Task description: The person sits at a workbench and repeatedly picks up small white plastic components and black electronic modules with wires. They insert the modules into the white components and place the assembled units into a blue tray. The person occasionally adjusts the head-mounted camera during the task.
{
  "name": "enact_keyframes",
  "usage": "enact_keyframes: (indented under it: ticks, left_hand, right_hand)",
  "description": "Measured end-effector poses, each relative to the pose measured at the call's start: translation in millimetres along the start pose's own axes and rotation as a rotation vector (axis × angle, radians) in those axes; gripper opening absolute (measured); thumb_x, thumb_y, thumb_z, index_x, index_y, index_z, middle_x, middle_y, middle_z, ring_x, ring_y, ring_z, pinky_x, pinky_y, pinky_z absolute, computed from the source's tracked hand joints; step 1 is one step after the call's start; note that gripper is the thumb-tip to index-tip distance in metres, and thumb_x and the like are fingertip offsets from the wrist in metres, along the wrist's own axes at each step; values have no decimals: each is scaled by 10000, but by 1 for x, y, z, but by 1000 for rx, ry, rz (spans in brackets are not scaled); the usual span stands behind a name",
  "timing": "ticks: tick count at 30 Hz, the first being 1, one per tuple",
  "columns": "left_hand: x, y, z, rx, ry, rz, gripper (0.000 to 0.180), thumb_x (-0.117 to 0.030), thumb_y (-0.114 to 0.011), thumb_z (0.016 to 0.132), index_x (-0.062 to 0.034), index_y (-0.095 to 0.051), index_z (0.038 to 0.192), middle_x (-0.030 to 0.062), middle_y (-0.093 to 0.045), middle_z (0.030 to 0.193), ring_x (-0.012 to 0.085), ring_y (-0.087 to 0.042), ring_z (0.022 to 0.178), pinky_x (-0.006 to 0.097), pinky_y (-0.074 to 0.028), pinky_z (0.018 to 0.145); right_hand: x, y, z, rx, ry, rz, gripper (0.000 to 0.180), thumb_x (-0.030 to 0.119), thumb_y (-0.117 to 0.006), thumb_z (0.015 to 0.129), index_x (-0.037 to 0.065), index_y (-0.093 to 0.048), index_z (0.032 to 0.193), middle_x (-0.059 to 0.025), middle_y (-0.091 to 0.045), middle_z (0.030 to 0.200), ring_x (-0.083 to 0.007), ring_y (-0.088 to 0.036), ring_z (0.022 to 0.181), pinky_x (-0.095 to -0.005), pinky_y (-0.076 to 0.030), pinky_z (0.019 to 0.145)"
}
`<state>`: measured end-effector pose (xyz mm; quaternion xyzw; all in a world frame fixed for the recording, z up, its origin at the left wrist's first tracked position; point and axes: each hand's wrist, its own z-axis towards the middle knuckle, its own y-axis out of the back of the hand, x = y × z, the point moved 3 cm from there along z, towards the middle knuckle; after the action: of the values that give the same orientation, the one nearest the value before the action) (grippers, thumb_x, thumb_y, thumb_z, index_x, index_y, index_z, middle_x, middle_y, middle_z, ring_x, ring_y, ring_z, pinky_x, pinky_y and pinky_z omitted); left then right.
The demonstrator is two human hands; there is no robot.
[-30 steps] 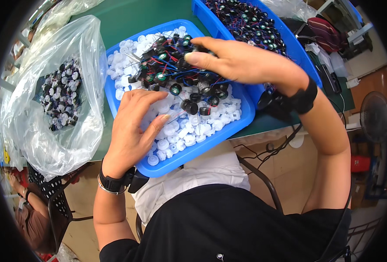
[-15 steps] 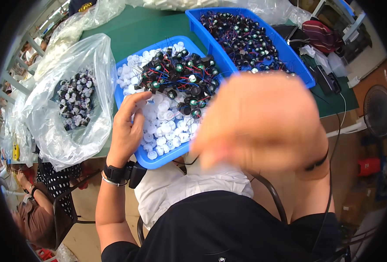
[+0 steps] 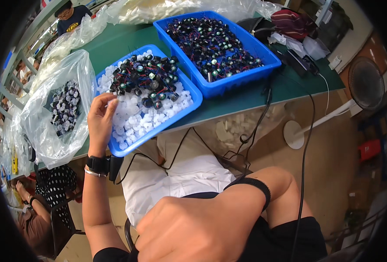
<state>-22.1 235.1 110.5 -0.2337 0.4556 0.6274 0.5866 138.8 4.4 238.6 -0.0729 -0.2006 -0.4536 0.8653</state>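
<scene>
My left hand point(image 3: 99, 120) is at the left rim of a shallow blue tray point(image 3: 162, 125). Its thumb and forefinger tips come together over the tray; anything between them is too small to make out. White translucent plastic caps point(image 3: 134, 124) fill the tray, and a heap of small black round parts with red and blue wires point(image 3: 145, 74) lies on top of them. Low in the picture, close to my body, hangs my right hand point(image 3: 180, 229), back upward. Its fingers are hidden beneath it.
A larger blue bin point(image 3: 228, 85) of similar wired parts stands right of the tray on the green table point(image 3: 128, 37). An open clear bag point(image 3: 41, 139) with assembled pieces lies left. Black cables point(image 3: 267, 102) hang at the front edge. A fan point(image 3: 366, 83) stands right; other people sit left.
My right hand has dropped from in front of the trays toward my body. The left thumb and forefinger have drawn together at the tray. The whole view has shifted.
</scene>
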Motion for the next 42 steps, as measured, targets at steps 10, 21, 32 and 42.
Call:
enact_keyframes:
  ticks: [10, 21, 32, 42]
  left_hand:
    - [-19, 5, -13, -154, -284, 317, 141, -143, -663, 882, -23, -689, 951, 93, -646, 1087, 205, -594, 1029, 311, -454, 902]
    - [-43, 6, -41, -191, -114, -15, 209, -194, -641, 923, -3, -675, 999, -20, -567, 843, 44, -496, 724, 198, -416, 655]
    - [-91, -1, -109, -150, 24, -382, 199, -122, -619, 929, -13, -656, 1092, 23, -643, 899, 75, -584, 781, 212, -480, 691]
    - [-75, -51, -170, 56, 408, -930, 324, -105, -567, 945, 25, -563, 1242, 84, -633, 1092, 105, -591, 887, 226, -480, 794]
  right_hand:
    - [64, 19, -40, 252, -58, -432, 221, 154, -586, 884, 16, -665, 729, -37, -606, 677, -147, -555, 525, -271, -490, 555]
    - [119, -16, -62, -288, 153, -416, 454, 63, -634, 848, 3, -398, 1231, -113, -628, 783, -211, -594, 516, -322, -545, 536]
    - [100, -71, -10, -242, -206, -520, 468, 32, -683, 821, 66, -427, 1212, -114, -654, 816, -137, -598, 547, -259, -524, 514]
    - [-18, 46, -67, -388, -461, -847, 159, -26, -636, 850, -1, -628, 1007, -61, -637, 868, -83, -569, 642, -231, -467, 597]
